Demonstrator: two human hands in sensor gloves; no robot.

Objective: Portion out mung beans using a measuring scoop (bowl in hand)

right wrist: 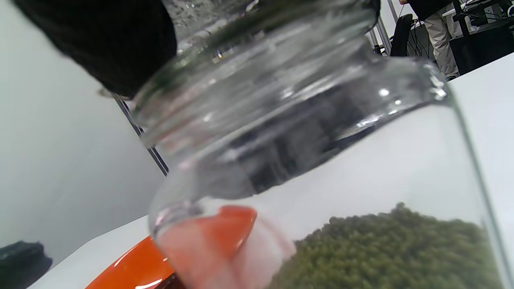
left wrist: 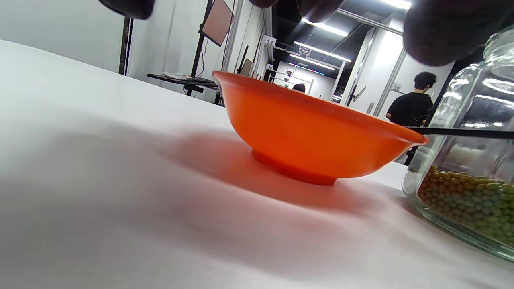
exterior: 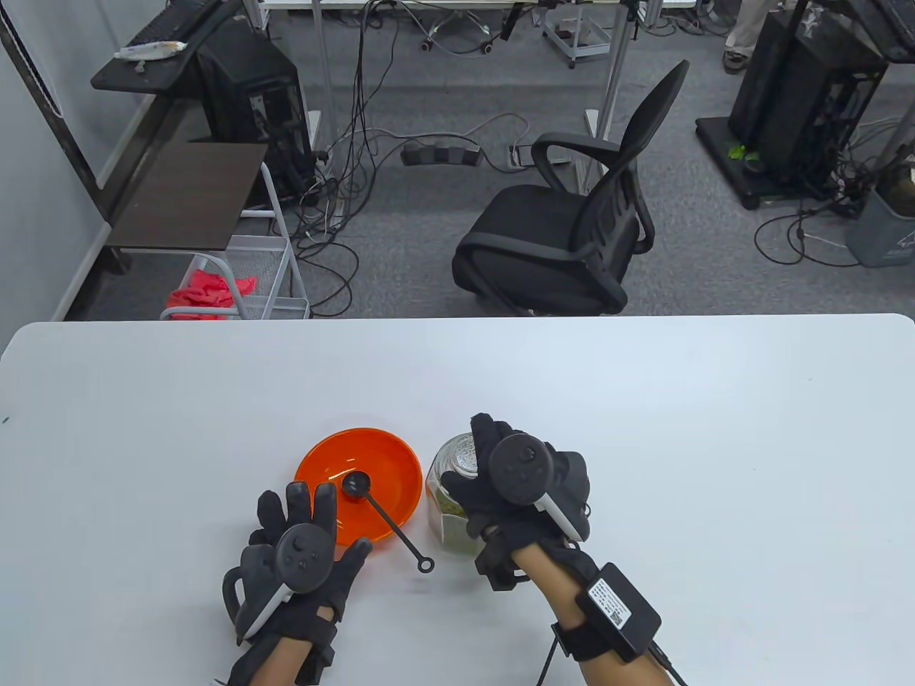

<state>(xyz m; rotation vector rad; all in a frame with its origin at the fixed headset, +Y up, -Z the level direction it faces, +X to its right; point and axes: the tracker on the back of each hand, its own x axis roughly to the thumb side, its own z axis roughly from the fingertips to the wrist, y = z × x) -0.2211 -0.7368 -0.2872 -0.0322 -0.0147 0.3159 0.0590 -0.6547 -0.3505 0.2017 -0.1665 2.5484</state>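
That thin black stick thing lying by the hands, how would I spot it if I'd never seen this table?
Start at the white table and find the orange bowl near its front edge. The measuring scoop lies across the bowl: small round cup inside, handle over the rim toward the glass jar of mung beans. It is the only thin black thing, with a ring at its handle's end.

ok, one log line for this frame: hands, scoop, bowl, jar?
left hand: open, by orange bowl | right hand: holds glass jar | scoop: lying in bowl, unheld | mung beans: in jar

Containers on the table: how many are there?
2: an orange bowl by the left hand, and a glass jar of mung beans to its right, under the right hand.
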